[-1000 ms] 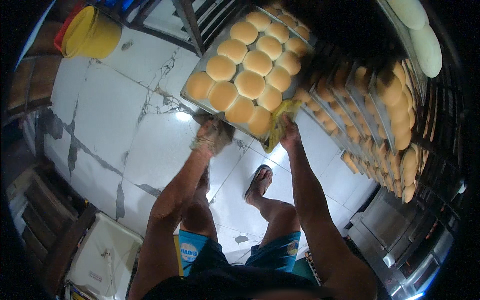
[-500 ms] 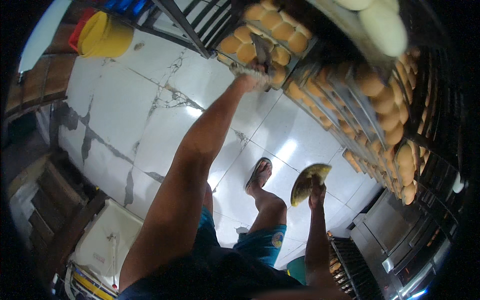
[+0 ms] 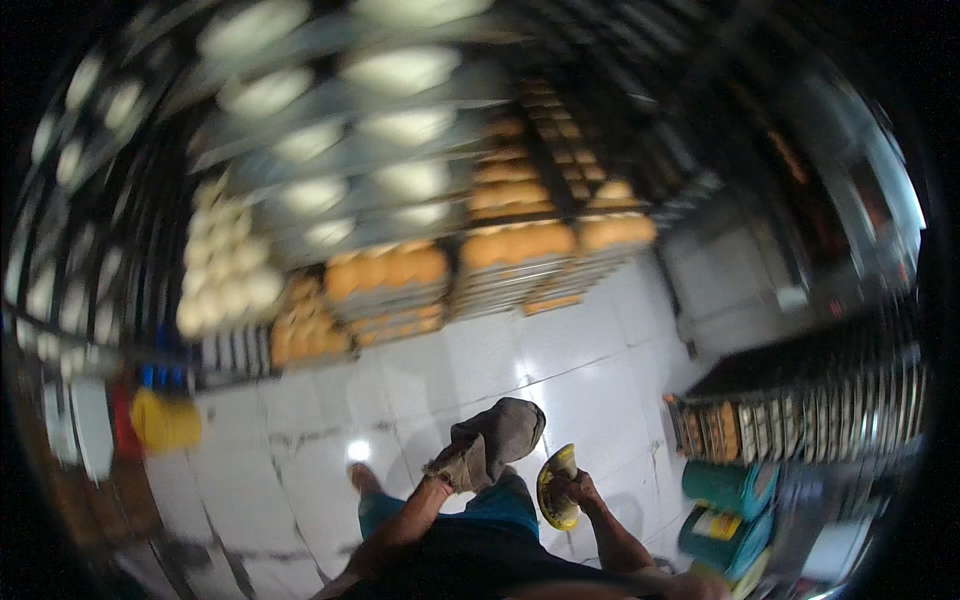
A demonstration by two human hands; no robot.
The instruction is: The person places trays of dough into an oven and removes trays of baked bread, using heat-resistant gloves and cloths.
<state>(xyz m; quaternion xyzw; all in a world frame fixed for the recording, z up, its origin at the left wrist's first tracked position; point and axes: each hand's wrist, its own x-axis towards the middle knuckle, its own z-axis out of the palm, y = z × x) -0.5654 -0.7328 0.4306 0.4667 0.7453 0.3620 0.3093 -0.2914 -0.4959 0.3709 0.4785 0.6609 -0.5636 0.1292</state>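
Note:
My left hand, covered by a worn grey-brown oven mitt (image 3: 497, 437) with a ragged cuff, is in front of my body above the floor. The cloth hides its fingers, so I cannot tell whether they are open or closed. On the right, my right hand (image 3: 577, 489) is closed around a half-round dark pad (image 3: 556, 490) with a yellow edge. Both hands are apart from the racks. Ahead stand trays of browned buns (image 3: 385, 268) in stacked layers, and above them trays of pale dough pieces (image 3: 410, 125), blurred by motion.
A yellow bucket (image 3: 166, 422) stands at the left. To the right are a steel oven-like unit (image 3: 735, 270), a rack of filled trays (image 3: 800, 425) and green containers (image 3: 727, 530). Cracked white tiles (image 3: 330, 420) cover the floor between them.
My view has swung toward the racks. My left hand has come back from the low bun trays to in front of my body. My right hand still holds the half-round pad.

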